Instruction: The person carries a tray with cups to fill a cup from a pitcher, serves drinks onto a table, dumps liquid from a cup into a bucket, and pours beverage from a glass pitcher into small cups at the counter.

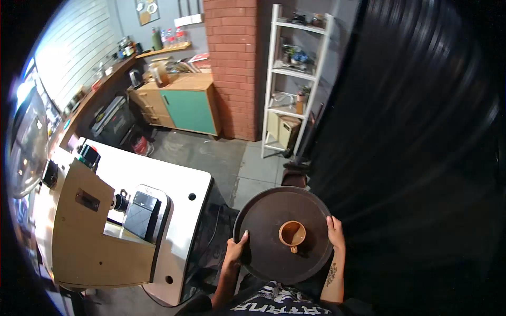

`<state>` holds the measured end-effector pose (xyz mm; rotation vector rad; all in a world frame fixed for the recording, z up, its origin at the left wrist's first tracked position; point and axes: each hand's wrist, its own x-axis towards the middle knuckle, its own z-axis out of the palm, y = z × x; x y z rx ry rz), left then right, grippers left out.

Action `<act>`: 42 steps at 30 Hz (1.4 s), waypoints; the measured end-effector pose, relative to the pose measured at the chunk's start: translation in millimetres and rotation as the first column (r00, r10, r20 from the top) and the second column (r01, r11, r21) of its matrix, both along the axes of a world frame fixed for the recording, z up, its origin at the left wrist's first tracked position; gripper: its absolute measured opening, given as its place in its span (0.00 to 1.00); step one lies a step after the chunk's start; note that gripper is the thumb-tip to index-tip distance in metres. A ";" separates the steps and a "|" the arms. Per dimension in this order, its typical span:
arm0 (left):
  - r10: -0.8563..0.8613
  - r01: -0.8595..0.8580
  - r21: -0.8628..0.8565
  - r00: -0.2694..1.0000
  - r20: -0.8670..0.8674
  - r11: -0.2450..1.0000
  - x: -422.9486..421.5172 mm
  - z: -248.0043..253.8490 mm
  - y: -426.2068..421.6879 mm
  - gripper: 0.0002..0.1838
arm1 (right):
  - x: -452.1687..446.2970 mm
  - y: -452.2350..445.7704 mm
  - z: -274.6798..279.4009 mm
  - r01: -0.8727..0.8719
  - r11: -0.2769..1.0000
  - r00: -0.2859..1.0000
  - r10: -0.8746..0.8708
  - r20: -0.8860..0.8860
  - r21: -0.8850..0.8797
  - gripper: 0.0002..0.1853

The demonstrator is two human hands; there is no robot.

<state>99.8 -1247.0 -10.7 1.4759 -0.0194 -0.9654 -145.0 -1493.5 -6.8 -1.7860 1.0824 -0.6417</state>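
Note:
A round dark brown serving tray [263, 210] is held level in front of my body. My left hand [235, 248] grips its left rim, thumb on top and fingers hidden underneath. On the opposite rim, my right hand [335, 231] holds on the same way, with its thumb over the edge. Near the tray's middle stands an orange-brown cup [292, 233], upright, its handle pointing toward me. Neither hand touches the cup. Its inside looks glossy; whether it contains liquid I cannot tell.
To my left, a white table [182, 181] carries a large beige machine [79, 226] and a scale-like device [145, 210]. Ahead are a green-doored cabinet [190, 111], a brick pillar [232, 68] and a white shelf rack [298, 71]. A black curtain [411, 158] hangs along the right.

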 end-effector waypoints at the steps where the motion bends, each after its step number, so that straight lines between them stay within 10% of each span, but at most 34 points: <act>1: -0.003 0.003 0.031 1.000 0.019 1.000 7.9 -2.0 -17.7 0.18 | 11.0 -27.8 -11.6 -0.032 0.999 0.999 0.032 0.003 -0.004 0.21; 6: 0.088 -0.089 -0.002 0.995 -0.055 0.996 48.0 -8.2 -110.4 0.21 | 72.7 -136.3 -13.0 0.068 0.993 0.978 -0.086 -0.188 -0.100 0.29; 20: 0.469 -0.476 -0.049 0.877 -0.103 0.878 169.8 8.8 -240.8 0.20 | 304.9 -322.2 -1.8 -0.330 0.944 0.919 0.319 -0.231 -0.007 0.30; 27: 0.563 -0.562 -0.010 0.827 0.003 0.827 300.6 8.5 -291.7 0.20 | 475.6 -385.1 -14.3 -0.548 0.804 0.823 0.568 0.024 -0.229 0.21; 42: 0.797 -0.793 0.096 0.604 0.000 0.602 523.7 -7.2 -277.8 0.25 | 806.1 -383.9 -49.3 -0.724 0.683 0.673 0.729 0.124 -0.092 0.15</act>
